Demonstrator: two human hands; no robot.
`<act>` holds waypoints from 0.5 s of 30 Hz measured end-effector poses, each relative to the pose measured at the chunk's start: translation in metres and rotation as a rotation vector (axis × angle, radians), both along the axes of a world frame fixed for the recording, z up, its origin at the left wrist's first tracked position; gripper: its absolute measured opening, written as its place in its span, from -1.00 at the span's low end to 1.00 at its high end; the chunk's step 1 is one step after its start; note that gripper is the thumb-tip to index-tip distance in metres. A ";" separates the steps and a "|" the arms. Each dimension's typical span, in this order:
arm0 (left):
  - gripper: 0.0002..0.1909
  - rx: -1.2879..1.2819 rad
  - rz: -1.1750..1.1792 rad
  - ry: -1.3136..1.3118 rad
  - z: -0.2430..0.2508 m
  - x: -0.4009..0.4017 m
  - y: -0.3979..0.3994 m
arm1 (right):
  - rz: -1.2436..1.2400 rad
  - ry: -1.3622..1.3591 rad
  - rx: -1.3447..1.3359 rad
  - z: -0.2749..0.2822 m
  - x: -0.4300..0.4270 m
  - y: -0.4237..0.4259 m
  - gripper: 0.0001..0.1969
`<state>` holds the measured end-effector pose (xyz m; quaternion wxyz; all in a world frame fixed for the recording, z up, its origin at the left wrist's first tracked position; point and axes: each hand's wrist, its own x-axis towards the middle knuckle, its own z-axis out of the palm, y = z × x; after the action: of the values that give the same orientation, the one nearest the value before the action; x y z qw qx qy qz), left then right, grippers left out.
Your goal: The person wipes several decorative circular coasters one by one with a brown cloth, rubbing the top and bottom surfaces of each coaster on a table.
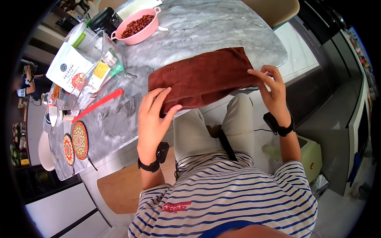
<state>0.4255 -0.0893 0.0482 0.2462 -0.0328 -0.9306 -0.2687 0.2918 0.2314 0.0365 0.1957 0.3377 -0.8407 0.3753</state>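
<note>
A folded reddish-brown cloth (202,77) with a soft nap lies across the near edge of the grey marble-patterned table (238,26), part of it hanging over my lap. My left hand (154,116) is at its left end, fingers on top and thumb along the lower fold. At the right end, my right hand (272,89) has its fingers at the cloth's edge, one fingertip on the upper face; the far side of this grip is hidden. Dark stitching or marks show near the cloth's upper left. Each wrist wears a black strapped device.
Left on the table are a pink two-handled bowl (143,32) of red dates, a clear plastic bin (101,56) with packets, a red strip (98,105) and two round patterned coasters (79,139). A green bin-like object (312,157) stands right. Another person (29,83) is far left.
</note>
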 end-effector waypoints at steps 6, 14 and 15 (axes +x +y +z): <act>-0.78 0.059 0.058 0.011 0.004 0.010 -0.003 | 0.117 -0.431 -0.247 -0.005 0.000 -0.004 -0.73; -0.86 0.222 0.092 0.016 0.011 0.004 -0.005 | 0.262 -0.613 -0.542 -0.011 -0.003 -0.005 -0.75; -0.87 0.198 0.071 0.061 0.010 0.001 -0.008 | 0.255 -0.643 -0.539 -0.007 -0.003 -0.006 -0.74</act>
<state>0.4261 -0.0972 0.0582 0.2859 0.0164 -0.8922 -0.3494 0.2887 0.2257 0.0297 -0.0428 0.2415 -0.6824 0.6886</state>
